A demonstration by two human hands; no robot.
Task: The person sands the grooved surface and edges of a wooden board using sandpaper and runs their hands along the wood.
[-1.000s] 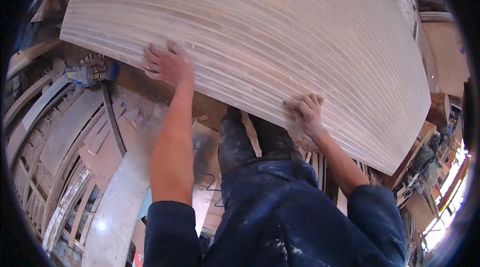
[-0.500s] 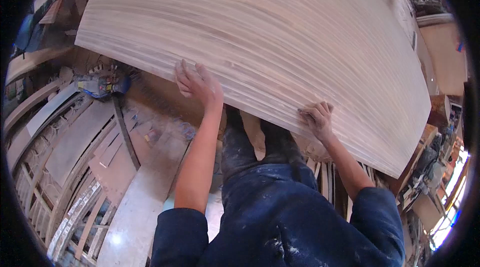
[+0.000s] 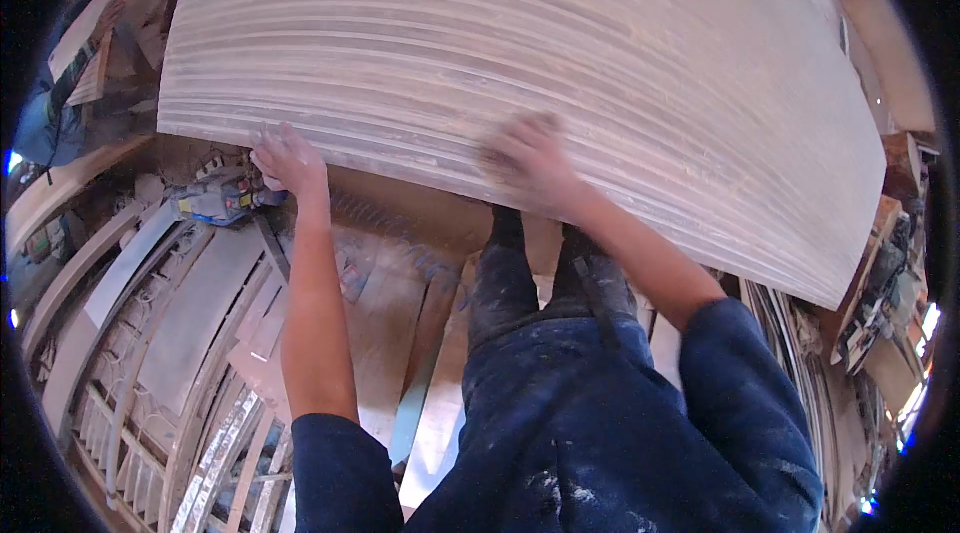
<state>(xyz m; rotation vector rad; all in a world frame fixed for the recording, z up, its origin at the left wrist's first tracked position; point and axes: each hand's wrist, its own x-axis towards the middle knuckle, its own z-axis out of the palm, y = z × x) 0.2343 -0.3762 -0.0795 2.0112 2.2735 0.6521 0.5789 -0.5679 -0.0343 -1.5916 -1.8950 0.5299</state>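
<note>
One bare left hand [image 3: 290, 161], fingers loosely parted, rests at a pale, ridged wooden panel [image 3: 600, 63]; the right hand [image 3: 532, 161] (blurred, finger spread unclear) should press evenly along the ridges.

Hands [image 3: 288, 161] [image 3: 535, 161] at ridged panel [image 3: 560, 43]

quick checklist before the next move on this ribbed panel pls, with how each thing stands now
1. Left hand at the near edge of the ribbed panel: ok, its fingers are at the edge.
2. Right hand holding anything: cannot tell, it is motion-blurred over the panel.
3. Blue-grey tool off the panel's top: ok, it shows beyond the near edge, close to the left hand.
4. Panel firmly supported: cannot tell, its underside is hidden.
5. Space at the person's left uncluttered: not ok, boards crowd it.
</note>
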